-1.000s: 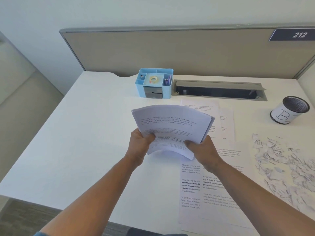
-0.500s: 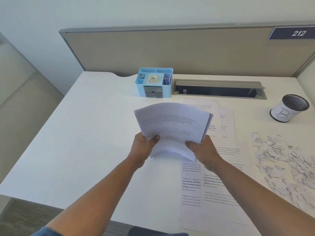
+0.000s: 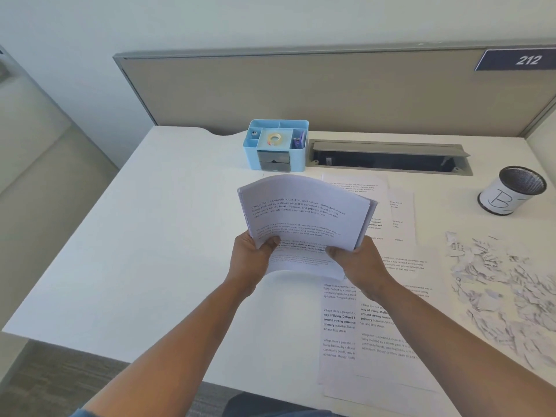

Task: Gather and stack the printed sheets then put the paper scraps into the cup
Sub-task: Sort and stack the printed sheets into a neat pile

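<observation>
The stack (image 3: pixel 304 218) bows upward above the desk (image 3: pixel 150 236), long axis running near to far. Left hand (image 3: pixel 251 260) and right hand (image 3: pixel 359 263) grip its near corners. Loose sheets (image 3: pixel 376 326) lie partly hidden beneath; scraps (image 3: pixel 505 287) run off right, near the cup (image 3: pixel 511 191).

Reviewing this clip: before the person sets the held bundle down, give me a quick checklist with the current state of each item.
1. Both hands grip the bowed bundle of printed white sheets: left hand, right hand. Ok.
2. Bundle edges squared: not ok, the near sheets stick out.
3. All sheets gathered: not ok, loose printed sheets lie on the white desk.
4. Bare desk left of the loose sheets for the bundle: ok.
5. Torn white paper scraps untouched: ok.
6. Black mesh cup labelled B upright: ok; contents cannot tell.
</observation>
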Demonstrator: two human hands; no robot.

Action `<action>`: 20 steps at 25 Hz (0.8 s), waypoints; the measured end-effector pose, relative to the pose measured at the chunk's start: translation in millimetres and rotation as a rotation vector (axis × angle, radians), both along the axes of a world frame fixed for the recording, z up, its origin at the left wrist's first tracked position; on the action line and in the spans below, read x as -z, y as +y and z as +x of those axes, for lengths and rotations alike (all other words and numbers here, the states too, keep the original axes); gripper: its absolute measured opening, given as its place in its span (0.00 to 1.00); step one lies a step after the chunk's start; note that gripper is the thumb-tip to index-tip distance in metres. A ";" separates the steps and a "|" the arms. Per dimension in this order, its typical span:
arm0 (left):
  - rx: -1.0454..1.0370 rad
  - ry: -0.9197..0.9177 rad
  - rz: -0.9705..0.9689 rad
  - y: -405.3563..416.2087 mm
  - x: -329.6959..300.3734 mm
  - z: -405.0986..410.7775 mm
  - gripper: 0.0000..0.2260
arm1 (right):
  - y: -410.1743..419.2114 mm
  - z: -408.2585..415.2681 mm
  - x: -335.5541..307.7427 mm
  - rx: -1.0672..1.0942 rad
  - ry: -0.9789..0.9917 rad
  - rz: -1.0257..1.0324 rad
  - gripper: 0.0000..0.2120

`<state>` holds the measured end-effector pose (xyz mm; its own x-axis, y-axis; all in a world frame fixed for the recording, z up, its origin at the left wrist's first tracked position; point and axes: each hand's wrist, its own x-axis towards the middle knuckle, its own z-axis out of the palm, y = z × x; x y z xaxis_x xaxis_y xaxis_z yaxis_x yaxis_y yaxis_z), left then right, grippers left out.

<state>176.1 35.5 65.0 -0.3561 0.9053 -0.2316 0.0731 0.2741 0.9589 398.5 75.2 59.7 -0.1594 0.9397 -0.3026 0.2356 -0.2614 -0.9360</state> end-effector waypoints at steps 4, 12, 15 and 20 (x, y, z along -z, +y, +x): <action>-0.029 0.013 0.008 -9.5 -6.4 -11.6 0.09 | -8.1 -15.2 0.8 -0.025 0.006 0.006 0.04; 0.030 0.001 -0.024 -27.5 0.7 -69.7 0.09 | -27.3 -68.2 14.5 -0.008 -0.007 -0.028 0.05; 0.069 -0.021 -0.049 -36.5 9.3 -89.9 0.10 | -34.5 -83.0 20.4 0.006 -0.039 -0.044 0.05; 0.152 -0.091 -0.054 -40.6 21.1 -111.8 0.10 | -51.6 -99.7 13.2 0.055 -0.027 -0.027 0.10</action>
<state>64.4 -5.1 43.9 -0.1919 0.9323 -0.3067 0.0316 0.3182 0.9475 298.8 23.7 46.6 -0.0988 0.9384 -0.3312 0.2455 -0.2995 -0.9220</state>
